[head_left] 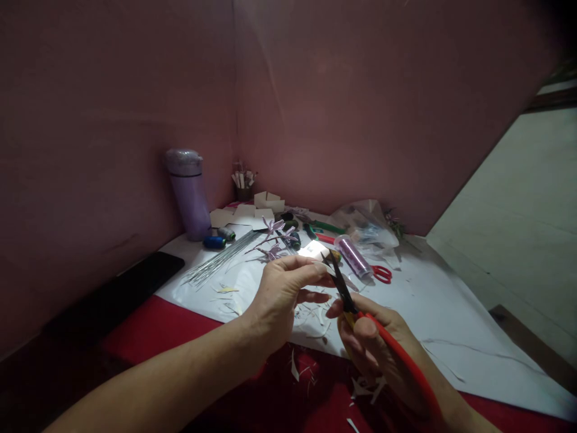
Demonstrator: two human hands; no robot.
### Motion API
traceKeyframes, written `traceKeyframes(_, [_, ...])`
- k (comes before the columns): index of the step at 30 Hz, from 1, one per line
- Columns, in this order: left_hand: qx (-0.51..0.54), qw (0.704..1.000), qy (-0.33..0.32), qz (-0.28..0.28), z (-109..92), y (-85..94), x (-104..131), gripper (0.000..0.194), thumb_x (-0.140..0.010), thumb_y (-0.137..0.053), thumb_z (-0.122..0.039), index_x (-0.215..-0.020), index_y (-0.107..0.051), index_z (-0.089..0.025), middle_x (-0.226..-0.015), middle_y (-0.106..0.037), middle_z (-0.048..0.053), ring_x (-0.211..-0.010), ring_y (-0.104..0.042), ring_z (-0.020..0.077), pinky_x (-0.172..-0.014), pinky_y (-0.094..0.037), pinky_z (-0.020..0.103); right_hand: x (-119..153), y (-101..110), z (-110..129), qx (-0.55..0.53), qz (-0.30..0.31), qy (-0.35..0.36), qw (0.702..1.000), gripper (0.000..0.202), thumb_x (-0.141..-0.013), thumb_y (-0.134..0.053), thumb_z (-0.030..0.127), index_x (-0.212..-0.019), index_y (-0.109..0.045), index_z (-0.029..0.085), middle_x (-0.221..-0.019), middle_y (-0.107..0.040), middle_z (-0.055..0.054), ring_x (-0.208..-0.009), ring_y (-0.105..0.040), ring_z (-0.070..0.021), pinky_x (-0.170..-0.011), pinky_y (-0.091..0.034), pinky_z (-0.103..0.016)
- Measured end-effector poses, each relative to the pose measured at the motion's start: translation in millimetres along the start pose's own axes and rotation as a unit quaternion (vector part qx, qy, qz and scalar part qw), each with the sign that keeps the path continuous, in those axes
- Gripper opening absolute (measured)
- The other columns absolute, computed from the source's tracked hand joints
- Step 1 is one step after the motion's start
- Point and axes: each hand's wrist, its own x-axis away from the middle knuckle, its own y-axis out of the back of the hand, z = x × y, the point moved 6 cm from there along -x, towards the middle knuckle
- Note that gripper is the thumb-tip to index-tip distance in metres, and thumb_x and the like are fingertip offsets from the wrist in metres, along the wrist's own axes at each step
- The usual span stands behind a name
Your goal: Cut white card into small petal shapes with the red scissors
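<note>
My left hand is closed in a pinch on a thin pale strip, perhaps paper, whose end shows past the fingertips. My right hand is wrapped around a pair of scissors with dark blades and red handles. The blades point up and stand slightly apart, right at the strip and the left fingertips. Much of the strip is hidden by the fingers and blades. Beyond my left hand lies a stem with purple flowers.
Around the white sheet are thin wires, a blue thread spool, a purple spool, red-handled scissors, green-handled pliers and a plastic bag. A purple tumbler stands back left. Offcuts litter the red cloth.
</note>
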Motion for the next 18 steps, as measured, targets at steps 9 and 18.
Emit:
traceKeyframes(9, [0.001, 1.0, -0.004, 0.01, -0.6, 0.8, -1.4, 0.011, -0.067, -0.069, -0.022, -0.07, -0.063, -0.013, -0.069, -0.066, 0.005, -0.07, -0.065, 0.0175, -0.061, -0.047, 0.027, -0.4, 2.3, -0.2, 0.013, -0.014, -0.005, 1.0, 0.055, -0.067, -0.056, 0.072, -0.083, -0.05, 0.019, -0.051, -0.026, 0.01, -0.039, -0.016, -0.0044, -0.038, -0.013, -0.021])
traceKeyframes(18, [-0.03, 0.999, 0.004, 0.027, -7.7, -2.0, -2.3, 0.006, -0.068, -0.067, -0.017, -0.069, -0.064, -0.012, -0.073, -0.067, 0.006, -0.073, -0.065, 0.0181, -0.06, -0.047, 0.026, 1.7, 2.7, 4.2, 0.054, -0.004, 0.006, 0.999, 0.057, -0.069, -0.049, 0.074, -0.084, -0.05, 0.019, -0.052, -0.024, 0.01, -0.042, -0.018, -0.0058, -0.04, -0.014, -0.022])
